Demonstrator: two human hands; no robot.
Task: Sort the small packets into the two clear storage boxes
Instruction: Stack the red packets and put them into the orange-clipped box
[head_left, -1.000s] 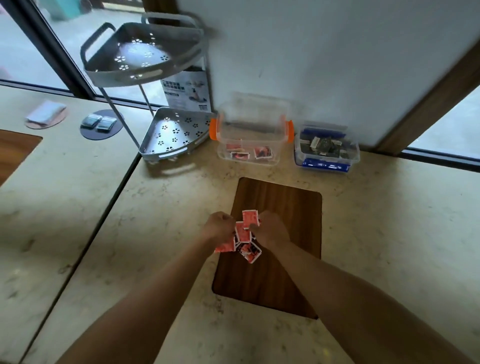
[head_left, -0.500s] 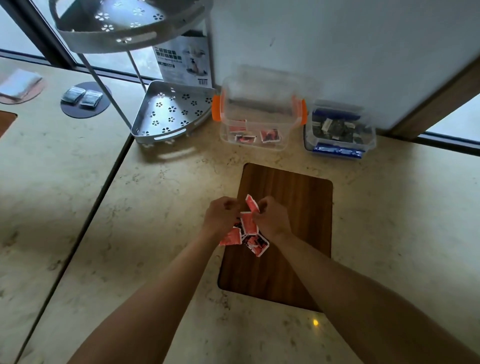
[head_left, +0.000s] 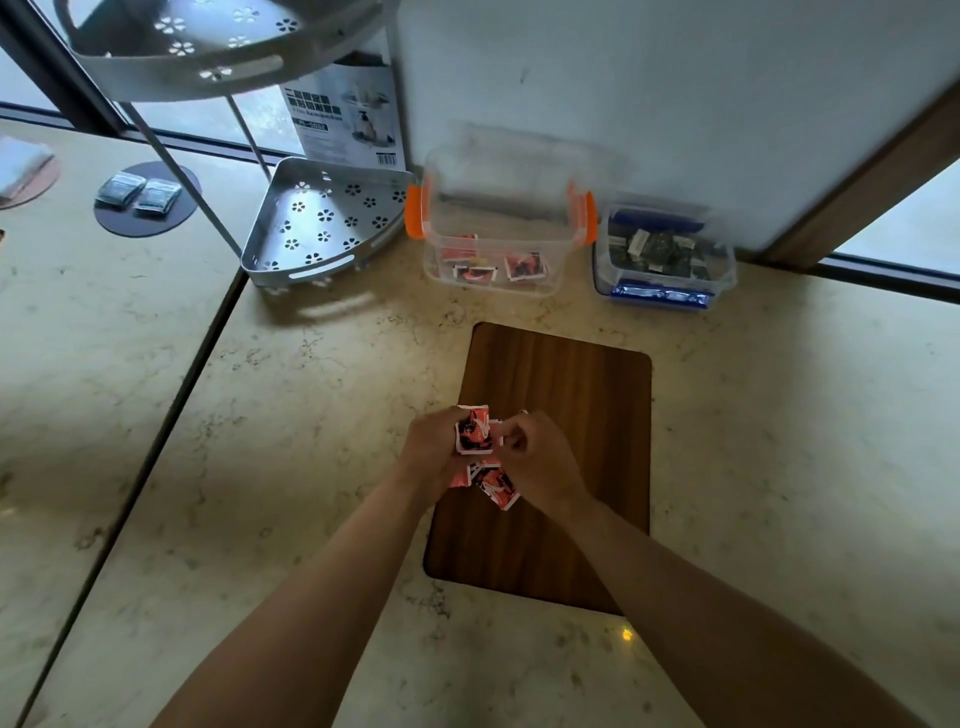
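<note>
Both my hands meet over the wooden board (head_left: 571, 395) with a bunch of red packets (head_left: 474, 432) gripped between them. My left hand (head_left: 434, 451) holds the upper packet and several below it; my right hand (head_left: 537, 462) pinches the bunch from the right. One red packet (head_left: 498, 487) sticks out underneath. At the back stands a clear box with orange clips (head_left: 498, 228) that has a few red packets inside. To its right, a clear box with blue clips (head_left: 662, 257) is filled with dark packets.
A grey perforated corner shelf (head_left: 317, 223) stands left of the boxes, its upper tier overhanging. Two dark packets (head_left: 137, 191) lie on a round coaster at far left. The counter has a dark seam running diagonally at left. A white wall panel rises behind the boxes.
My hands have gathered the red packets tighter, and the top packet has turned flat toward me. The view has shifted closer to the boxes.
</note>
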